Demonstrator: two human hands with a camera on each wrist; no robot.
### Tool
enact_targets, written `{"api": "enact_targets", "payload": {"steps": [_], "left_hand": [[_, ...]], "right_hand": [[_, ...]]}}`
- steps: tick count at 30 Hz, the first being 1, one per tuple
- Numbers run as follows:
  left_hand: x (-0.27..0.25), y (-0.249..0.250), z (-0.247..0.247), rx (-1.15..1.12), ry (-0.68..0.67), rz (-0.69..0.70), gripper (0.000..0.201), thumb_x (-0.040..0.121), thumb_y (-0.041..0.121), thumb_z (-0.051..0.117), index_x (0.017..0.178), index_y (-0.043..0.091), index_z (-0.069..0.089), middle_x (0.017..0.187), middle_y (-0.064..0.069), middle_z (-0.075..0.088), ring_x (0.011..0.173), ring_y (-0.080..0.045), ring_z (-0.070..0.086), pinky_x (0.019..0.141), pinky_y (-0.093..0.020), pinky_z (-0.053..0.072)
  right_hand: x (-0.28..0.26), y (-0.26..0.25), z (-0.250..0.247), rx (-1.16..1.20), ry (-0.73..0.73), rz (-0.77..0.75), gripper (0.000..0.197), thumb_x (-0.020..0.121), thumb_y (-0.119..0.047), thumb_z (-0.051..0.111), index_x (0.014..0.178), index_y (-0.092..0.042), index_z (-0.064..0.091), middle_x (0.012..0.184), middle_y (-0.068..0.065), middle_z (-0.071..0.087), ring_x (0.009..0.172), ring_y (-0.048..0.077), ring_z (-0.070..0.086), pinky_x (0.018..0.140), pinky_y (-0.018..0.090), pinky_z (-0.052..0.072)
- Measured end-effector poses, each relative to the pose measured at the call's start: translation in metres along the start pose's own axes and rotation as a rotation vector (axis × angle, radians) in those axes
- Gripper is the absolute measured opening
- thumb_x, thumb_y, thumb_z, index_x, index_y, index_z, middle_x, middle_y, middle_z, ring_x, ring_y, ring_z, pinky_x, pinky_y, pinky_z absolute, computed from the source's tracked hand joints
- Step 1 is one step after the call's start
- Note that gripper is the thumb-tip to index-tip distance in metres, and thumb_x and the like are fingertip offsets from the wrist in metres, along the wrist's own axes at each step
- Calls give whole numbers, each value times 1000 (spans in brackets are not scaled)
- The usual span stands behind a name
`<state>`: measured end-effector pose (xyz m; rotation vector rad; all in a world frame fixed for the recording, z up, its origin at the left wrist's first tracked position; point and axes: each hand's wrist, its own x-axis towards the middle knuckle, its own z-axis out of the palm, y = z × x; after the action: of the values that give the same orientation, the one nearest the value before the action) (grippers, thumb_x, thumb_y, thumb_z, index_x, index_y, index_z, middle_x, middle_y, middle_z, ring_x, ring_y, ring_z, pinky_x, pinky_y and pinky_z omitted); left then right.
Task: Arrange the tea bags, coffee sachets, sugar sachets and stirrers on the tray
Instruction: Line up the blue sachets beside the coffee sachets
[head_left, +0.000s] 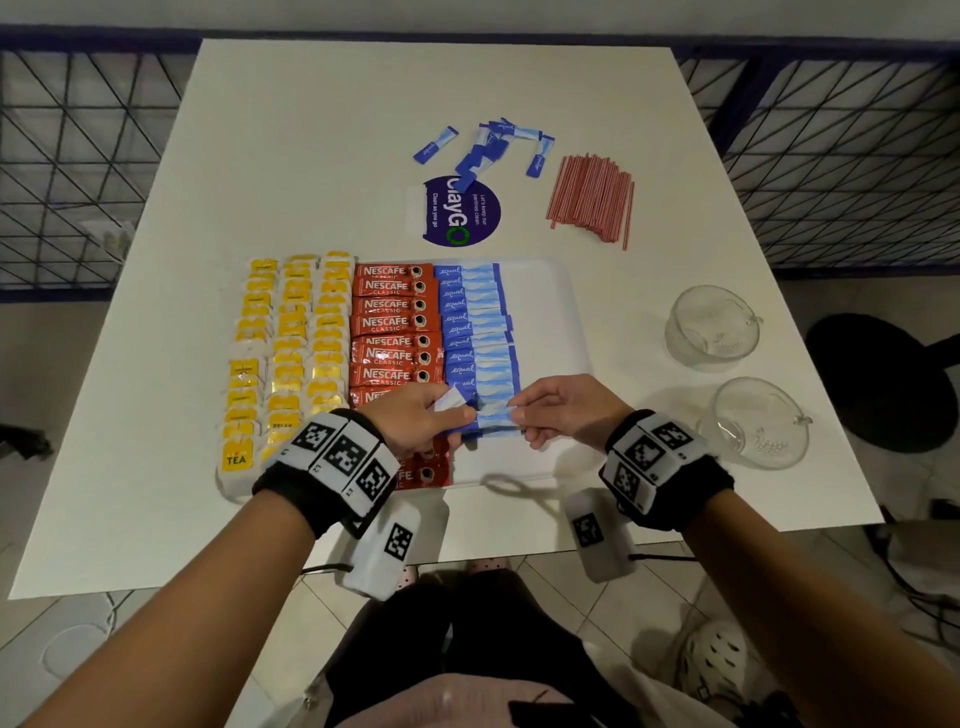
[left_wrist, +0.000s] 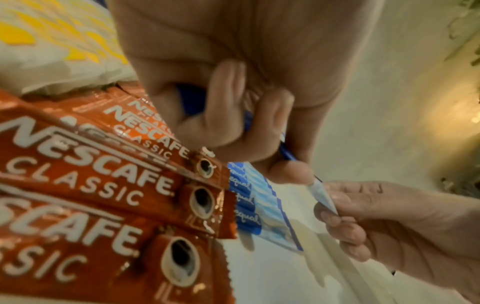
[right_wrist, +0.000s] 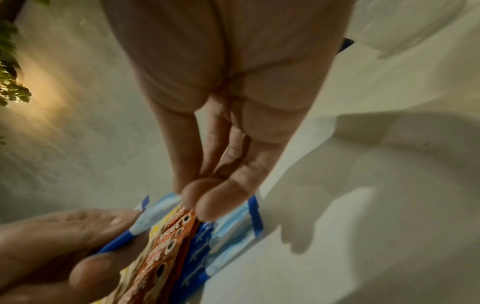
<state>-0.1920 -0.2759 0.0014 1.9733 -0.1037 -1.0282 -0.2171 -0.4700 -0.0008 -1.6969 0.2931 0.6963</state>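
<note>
On the white table (head_left: 311, 156) lies a white tray (head_left: 550, 322), which serves as the landmark here. Across the tray's left part run three columns of yellow tea bags (head_left: 291, 353); just right of them, a column of red coffee sachets (head_left: 392, 322); right of those, a column of blue sugar sachets (head_left: 475, 322), overlapping one another. The tray's right part is bare. At the near end of the sugar column, the left hand (head_left: 415, 415) has its fingers (left_wrist: 228, 115) curled around a small bundle of blue sachets, and the right hand (head_left: 566, 410) pinches the other end of one light-blue sachet (head_left: 496, 418) between thumb and fingertips. Beyond the tray's far edge lie a loose heap of sugar sachets (head_left: 488, 148) partly on a round purple sticker (head_left: 462, 210), and, to its right, a bundle of red stirrers (head_left: 592, 197). Right of the tray stand two glass cups (head_left: 711, 327).
</note>
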Motion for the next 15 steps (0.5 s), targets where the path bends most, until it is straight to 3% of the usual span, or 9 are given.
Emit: {"api": "enact_targets", "payload": {"steps": [2,5,7,9,12,15], "left_hand": [[0,3,2,74,12,42,26,95,26,49,89,4,62,61,7,58,35,1,42,38,-8,30],[2,6,3,292,95,62,29,93,35,51,70,17,55,58,11,54,53,-2,49,49,-12,32],[2,5,0,360,154,45,27,91,39,53,79,14,56,71,5,53,68,-12,50,54,-17,31],[2,3,-4,370,209,24,24,89,39,56,92,16,59,80,5,55,77,-15,52,58,-19,34],[1,-2,-8,407,238,3,16,88,36,58,79,23,54,75,8,55,71,-11,52,57,-22,34],[2,-4,-7,478,235,-19,24,87,33,57,67,26,47,69,8,53,71,-14,52,54,-22,33]], "right_hand": [[0,1,-3,-4,-1,17,10,84,0,63,79,-7,60,65,11,57,43,4,55,52,15,52],[0,3,-7,-7,-2,49,10,84,2,62,78,-7,59,66,12,56,42,4,55,50,15,51],[0,6,-9,-41,-24,78,9,84,1,62,79,-6,60,67,11,57,44,6,55,51,16,52],[-1,9,-10,-75,-49,111,7,84,1,62,80,-5,61,66,10,58,45,7,56,51,16,51],[-2,13,-8,-114,-60,163,4,82,2,64,81,-2,63,65,10,59,44,8,55,50,17,52],[-1,16,-6,-127,-23,195,10,81,2,65,75,-4,61,66,11,60,43,8,54,48,17,51]]}}
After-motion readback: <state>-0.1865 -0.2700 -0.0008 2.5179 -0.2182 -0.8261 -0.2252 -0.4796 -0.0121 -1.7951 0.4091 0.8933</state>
